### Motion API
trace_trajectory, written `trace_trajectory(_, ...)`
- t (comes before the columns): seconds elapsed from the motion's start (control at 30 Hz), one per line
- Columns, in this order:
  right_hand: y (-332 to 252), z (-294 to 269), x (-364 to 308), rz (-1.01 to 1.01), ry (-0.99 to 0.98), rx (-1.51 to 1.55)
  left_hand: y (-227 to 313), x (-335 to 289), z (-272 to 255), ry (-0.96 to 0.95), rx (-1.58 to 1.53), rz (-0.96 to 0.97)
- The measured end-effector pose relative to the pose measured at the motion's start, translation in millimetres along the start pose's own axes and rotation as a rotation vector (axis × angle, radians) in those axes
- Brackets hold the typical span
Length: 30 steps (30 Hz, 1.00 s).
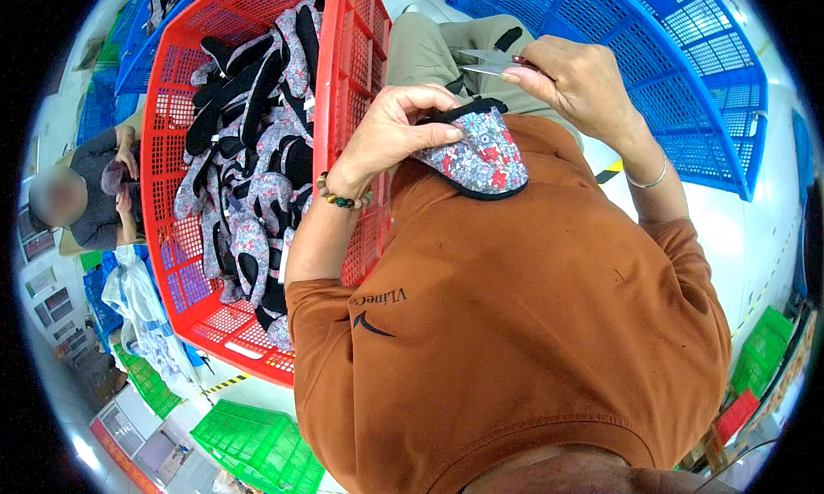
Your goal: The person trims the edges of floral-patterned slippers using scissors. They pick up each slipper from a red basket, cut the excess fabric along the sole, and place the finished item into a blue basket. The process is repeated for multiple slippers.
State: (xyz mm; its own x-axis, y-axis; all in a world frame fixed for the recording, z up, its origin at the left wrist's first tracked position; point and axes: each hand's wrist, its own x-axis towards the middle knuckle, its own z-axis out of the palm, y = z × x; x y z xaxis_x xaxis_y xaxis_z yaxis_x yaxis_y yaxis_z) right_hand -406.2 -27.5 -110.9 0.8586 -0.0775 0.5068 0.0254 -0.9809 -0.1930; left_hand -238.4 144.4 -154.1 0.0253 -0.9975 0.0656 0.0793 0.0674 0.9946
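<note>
My left hand (396, 132) pinches a floral fabric slipper (487, 155) by its black-trimmed opening, thumb on the outside. Grey, white and red flowers cover its rounded toe, which is edged in black. My right hand (585, 84) grips a small pair of scissors (491, 62), their blades parted and pointing left. The blades are above the slipper and apart from it. To the left of my left hand, many similar floral slippers (257, 163) with black parts lie heaped in a red plastic basket (343, 73).
Blue plastic crates (678, 60) stand at the upper right. A seated person (99, 189) is beyond the red basket, at the far left. Green crates (257, 447) sit at the lower left, and another green crate (762, 348) at the right. White plastic sheeting (142, 314) hangs beside the basket.
</note>
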Motion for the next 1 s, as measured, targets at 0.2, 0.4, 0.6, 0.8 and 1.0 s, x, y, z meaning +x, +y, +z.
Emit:
trace_trajectory(0.2, -1, 14, -24, 0.27, -0.094, 0.461, -5, 1, -20, -0.08, 0.305, -0.028)
trace_trajectory(0.4, -8, 17, -34, 0.356, -0.213, 0.655, -6, -5, -27, -0.077, -0.014, -0.214)
trace_trajectory(0.6, -6, 12, -32, 0.361, -0.185, 0.634, 10, -7, -17, 0.093, 0.044, -0.111)
trace_trajectory(0.8, -12, 7, -20, 0.306, -0.096, 0.461, 10, -2, -1, 0.328, 0.213, 0.033)
trace_trajectory(1.0, -4, 23, -25, 0.39, -0.159, 0.413, -5, 1, 10, 0.412, 0.087, 0.021)
